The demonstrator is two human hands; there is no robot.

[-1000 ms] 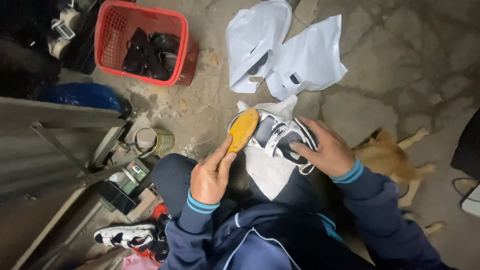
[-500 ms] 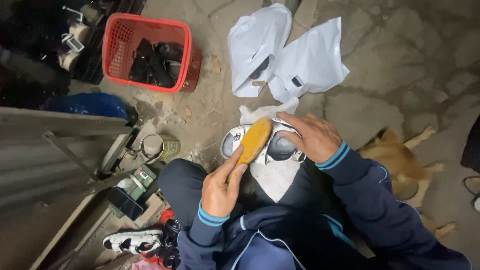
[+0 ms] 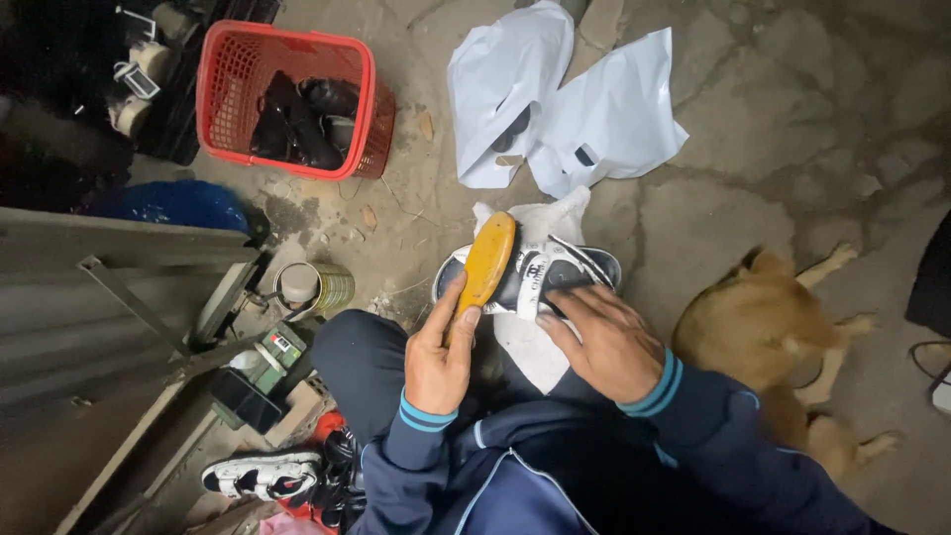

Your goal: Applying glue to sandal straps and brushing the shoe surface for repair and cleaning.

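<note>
A rough, cracked concrete floor (image 3: pixel 792 129) spreads out beyond both hands. Right of the right hand, a tan, short-furred dog (image 3: pixel 773 347) lies stretched on that floor, close to the person's blue sleeve. Ahead of the hands, two crumpled white plastic bags (image 3: pixel 565 99) lie side by side, smooth and glossy. Ahead and to the left of the left hand stands a red plastic basket (image 3: pixel 282 99) with a meshed wall, dark shoes heaped inside it. Nearer, just left of the left hand, a round metal tin (image 3: pixel 312 287) sits upright on the floor. Behind the left hand, by the person's knee, lies a white-and-black sandal (image 3: pixel 263 474) with thick straps.

The two hands are apart, each closed on its own thing. The right hand (image 3: pixel 604 342) lies flat across a black-and-white strapped sandal (image 3: pixel 555 272), fingers pressing it down over a white cloth (image 3: pixel 530 347) on the lap. The left hand (image 3: pixel 441 352) grips the lower end of an oblong wooden brush (image 3: pixel 485 263), its smooth yellow-orange back up, tilted across the sandal's left end and touching it.
</note>
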